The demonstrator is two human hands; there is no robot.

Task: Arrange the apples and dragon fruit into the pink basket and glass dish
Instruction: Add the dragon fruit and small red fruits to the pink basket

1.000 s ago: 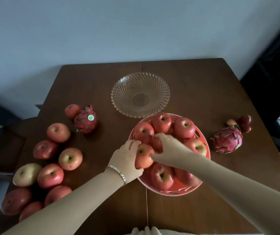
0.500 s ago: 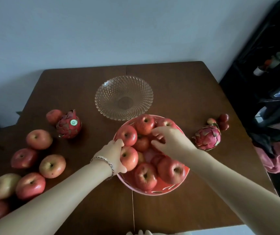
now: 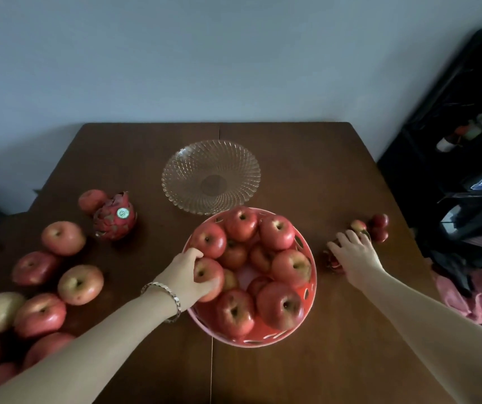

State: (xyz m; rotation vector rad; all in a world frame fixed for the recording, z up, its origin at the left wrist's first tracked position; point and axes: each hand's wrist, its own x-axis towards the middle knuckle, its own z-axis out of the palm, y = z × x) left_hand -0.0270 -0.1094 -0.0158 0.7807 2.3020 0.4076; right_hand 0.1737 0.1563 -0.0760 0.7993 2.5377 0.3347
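Scaly pink dragon fruit (image 3: 333,263): right hand (image 3: 355,254) covers it, grip unclear; cup it fully. Left hand (image 3: 182,274) grips a round red apple (image 3: 211,276).

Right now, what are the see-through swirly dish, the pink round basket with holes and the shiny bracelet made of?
The see-through swirly dish looks like pressed glass: clear, ribbed swirls, the brown table showing through. The pink round basket with holes seems moulded plastic: smooth, even colour, neat slots in its wall. The shiny bracelet is probably metal: pale links that glint.
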